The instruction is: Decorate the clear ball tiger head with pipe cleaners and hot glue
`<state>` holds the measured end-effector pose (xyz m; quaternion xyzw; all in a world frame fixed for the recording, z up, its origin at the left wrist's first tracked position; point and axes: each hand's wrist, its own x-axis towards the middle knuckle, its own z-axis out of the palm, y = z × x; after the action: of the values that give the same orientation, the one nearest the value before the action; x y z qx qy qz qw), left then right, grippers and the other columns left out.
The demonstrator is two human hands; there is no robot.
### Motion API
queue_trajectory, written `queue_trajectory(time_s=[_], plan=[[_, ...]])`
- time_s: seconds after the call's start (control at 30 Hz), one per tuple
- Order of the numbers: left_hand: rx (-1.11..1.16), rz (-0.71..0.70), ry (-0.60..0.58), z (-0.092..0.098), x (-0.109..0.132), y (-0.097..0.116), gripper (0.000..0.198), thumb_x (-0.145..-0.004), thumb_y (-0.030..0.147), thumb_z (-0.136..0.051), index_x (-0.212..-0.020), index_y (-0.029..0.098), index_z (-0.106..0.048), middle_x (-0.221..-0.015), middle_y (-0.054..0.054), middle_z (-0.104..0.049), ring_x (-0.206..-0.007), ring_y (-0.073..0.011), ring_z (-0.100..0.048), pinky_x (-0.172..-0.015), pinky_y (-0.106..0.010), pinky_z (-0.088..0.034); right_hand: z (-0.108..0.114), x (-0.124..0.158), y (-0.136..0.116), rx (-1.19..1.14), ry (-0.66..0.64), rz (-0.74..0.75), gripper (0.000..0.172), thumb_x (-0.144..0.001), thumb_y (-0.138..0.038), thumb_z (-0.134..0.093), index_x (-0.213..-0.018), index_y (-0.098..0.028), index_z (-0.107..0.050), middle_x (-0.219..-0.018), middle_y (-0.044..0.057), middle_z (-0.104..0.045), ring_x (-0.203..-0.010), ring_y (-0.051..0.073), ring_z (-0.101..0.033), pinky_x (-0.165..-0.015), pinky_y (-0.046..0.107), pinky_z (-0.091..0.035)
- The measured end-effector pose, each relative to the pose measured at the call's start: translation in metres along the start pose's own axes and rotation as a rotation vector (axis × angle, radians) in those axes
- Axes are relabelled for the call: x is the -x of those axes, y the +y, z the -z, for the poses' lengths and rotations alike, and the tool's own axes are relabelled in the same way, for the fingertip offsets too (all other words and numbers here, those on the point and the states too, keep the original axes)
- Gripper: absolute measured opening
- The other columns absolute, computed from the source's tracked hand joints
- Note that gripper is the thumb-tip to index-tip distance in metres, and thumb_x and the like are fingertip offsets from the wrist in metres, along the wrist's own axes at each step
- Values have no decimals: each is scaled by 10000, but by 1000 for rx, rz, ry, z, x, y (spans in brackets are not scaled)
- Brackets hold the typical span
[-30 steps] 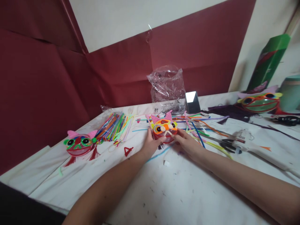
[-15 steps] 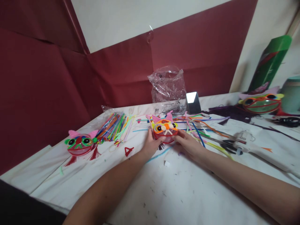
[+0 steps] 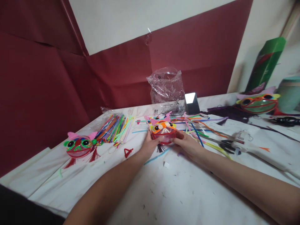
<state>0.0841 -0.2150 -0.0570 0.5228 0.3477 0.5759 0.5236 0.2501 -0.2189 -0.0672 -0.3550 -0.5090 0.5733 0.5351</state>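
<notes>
Between my two hands is an animal-face ornament (image 3: 164,132) made of pipe cleaners, with pink ears, an orange nose, dark eyes and a red-rimmed mouth. My left hand (image 3: 150,145) grips its left side, thumb at the front. My right hand (image 3: 186,143) closes on its right lower side. A dark tassel (image 3: 161,148) hangs under it. Nearby on the table lie a small red pipe-cleaner triangle (image 3: 127,152), a light blue pipe cleaner (image 3: 156,157) and a white scrap (image 3: 166,164).
A similar finished-looking face (image 3: 79,145) with red tassels is at left, beside bundled pipe cleaners (image 3: 112,128). Rightward lie scissors (image 3: 226,145), a glue gun (image 3: 246,145) and another face (image 3: 259,103). A phone (image 3: 192,103) and clear plastic bag (image 3: 166,87) stand behind.
The ornament is tilted slightly differently, showing its mouth and dark tassel more plainly. Both hands still hold it, with small finger shifts. The view has moved slightly.
</notes>
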Motion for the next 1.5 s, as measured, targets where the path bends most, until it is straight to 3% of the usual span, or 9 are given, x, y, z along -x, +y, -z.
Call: queue_trajectory(time_s=[0.13, 0.33, 0.5, 0.63, 0.83, 1.1, 1.27, 1.4, 1.5], plan=[[31, -10, -18, 4, -4, -3, 609, -597, 307, -820, -1116, 204, -517, -1161, -82, -637, -1077, -234, -600, -956, -394, -452, -5, 5, -6, -66, -11, -26, 417, -661, -270, -756, -1050, -226, -613, -1085, 44, -691, -989, 222, -644, -817, 329, -517], [58, -32, -241, 12, -12, -6, 700, -566, 367, -844, -1162, 179, -527, -1241, -113, -606, -1144, -271, -568, -980, -395, -438, -7, 6, -6, -176, -4, -30, 515, -567, -296, -844, -1004, -229, -580, -984, 29, -710, -885, 200, -670, -851, 366, -521], [17, -18, -341, 18, -13, 3, 685, -525, 379, -862, -1114, 169, -584, -1198, -110, -628, -1122, -261, -575, -940, -347, -456, -3, 3, -5, -218, -14, -53, 431, -584, -310, -831, -936, -246, -591, -951, 10, -711, -881, 196, -674, -864, 369, -531], [-53, 38, -243, 21, -12, 9, 550, -554, 424, -830, -997, 173, -623, -916, -53, -690, -806, -180, -642, -727, -289, -502, 1, 0, -2, -192, -12, -50, 406, -629, -333, -807, -949, -249, -572, -999, 15, -699, -927, 203, -670, -866, 375, -538], [-265, 5, -20, 32, -22, 9, 334, -660, 477, -717, -648, 155, -630, -493, 46, -496, -419, -60, -374, -469, -212, -323, 5, -3, 0, -113, 62, -30, 390, -640, -347, -792, -944, -257, -564, -966, 17, -689, -873, 205, -671, -775, 374, -570], [-365, -27, 253, 57, -45, -5, 219, -743, 375, -619, -655, 175, -632, -572, -3, -584, -522, -135, -506, -561, -271, -399, 11, -3, -4, -226, 6, -96, 295, -691, -362, -765, -921, -265, -608, -1000, 11, -701, -972, 245, -656, -806, 421, -574], [-450, -105, 462, 86, -56, 5, 145, -625, 229, -723, -671, 194, -591, -776, -59, -641, -943, -257, -582, -850, -375, -419, 13, -4, -9, -232, 34, -57, 351, -672, -377, -778, -966, -289, -607, -1030, -3, -695, -975, 229, -649, -824, 405, -561], [-435, -186, 418, 74, -50, 18, 440, -579, 213, -783, -976, 195, -593, -1071, -96, -632, -1128, -261, -531, -958, -392, -387, 9, -2, -6, -79, 72, 53, 478, -600, -359, -823, -1002, -281, -576, -1033, 10, -694, -997, 250, -644, -910, 465, -505], [-348, -102, 112, 45, -35, 18, 469, -611, 297, -792, -1018, 160, -604, -890, -83, -680, -892, -243, -643, -833, -395, -479, 5, 3, -3, 87, 89, 201, 628, -571, -347, -834, -1119, -262, -540, -1099, 55, -678, -1053, 278, -619, -931, 470, -483]])
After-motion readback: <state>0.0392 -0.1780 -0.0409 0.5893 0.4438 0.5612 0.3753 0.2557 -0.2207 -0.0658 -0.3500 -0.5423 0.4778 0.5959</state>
